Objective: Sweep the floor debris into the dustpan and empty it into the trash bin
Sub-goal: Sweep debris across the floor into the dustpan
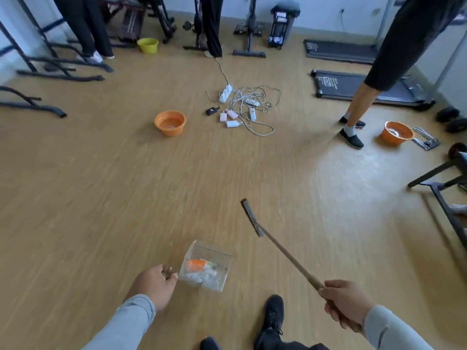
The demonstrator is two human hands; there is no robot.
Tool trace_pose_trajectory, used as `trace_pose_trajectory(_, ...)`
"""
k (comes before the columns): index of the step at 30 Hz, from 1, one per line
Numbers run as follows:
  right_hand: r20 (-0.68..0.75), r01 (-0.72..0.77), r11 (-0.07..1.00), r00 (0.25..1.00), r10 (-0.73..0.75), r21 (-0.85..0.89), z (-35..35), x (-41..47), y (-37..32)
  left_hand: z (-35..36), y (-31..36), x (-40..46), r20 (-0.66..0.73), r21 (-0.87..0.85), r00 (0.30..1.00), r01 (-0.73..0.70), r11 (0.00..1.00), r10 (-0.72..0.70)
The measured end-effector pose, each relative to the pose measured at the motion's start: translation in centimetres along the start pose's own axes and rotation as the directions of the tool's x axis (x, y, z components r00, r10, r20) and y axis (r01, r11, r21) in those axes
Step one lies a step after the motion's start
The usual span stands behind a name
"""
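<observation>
Holding a clear dustpan [206,270], seemingly by a handle, the left hand [155,285] has its fingers curled closed; orange and white debris [201,270] lies inside. The right hand [347,303] grips the broom [252,218], raised. Sweeping looks finished; next, carry it to the far bin [283,24].

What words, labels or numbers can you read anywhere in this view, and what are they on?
None can be read.
Near treadmill: white marking at its left end, too blurred.
Far treadmill: pale marking, too blurred.
Orange item in the clear dustpan: no legible print.
Grey bin: label too small.
</observation>
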State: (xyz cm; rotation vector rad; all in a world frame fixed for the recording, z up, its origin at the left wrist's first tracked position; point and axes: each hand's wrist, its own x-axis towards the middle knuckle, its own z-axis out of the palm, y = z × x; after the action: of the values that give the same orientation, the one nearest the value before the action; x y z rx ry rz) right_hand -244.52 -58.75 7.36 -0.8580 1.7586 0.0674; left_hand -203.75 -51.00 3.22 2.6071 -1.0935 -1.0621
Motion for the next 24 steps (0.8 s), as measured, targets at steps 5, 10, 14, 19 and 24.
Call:
trace_pose_trajectory(5,0.026,-0.142,0.988,0.990,0.141,0.065,-1.0,0.2,3.2,-2.5,0.3,-1.5,-0.074,-0.008,0.996,-0.053,0.999,0.053)
trace_pose_trajectory(10,0.067,-0.238,0.953,0.971,0.230,0.188,-2.7,0.4,5.3,-3.3,1.2,-2.0,-0.123,-0.039,0.991,-0.062,0.997,0.057)
trace_pose_trajectory(14,0.049,-0.291,0.935,0.957,0.287,0.203,-4.5,1.9,6.3,-3.0,2.4,-1.7,-0.138,-0.039,0.988,-0.068,0.997,0.062)
trace_pose_trajectory(19,-0.005,-0.266,0.941,0.962,0.273,0.210,-7.2,4.7,4.4,-2.0,5.4,-0.4,-0.135,-0.002,0.990,-0.043,0.999,0.043)
trace_pose_trajectory(24,-0.026,-0.259,0.944,0.963,0.269,0.203,-12.4,8.3,-0.1,0.0,10.2,1.7,-0.089,0.033,0.996,-0.012,0.999,0.014)
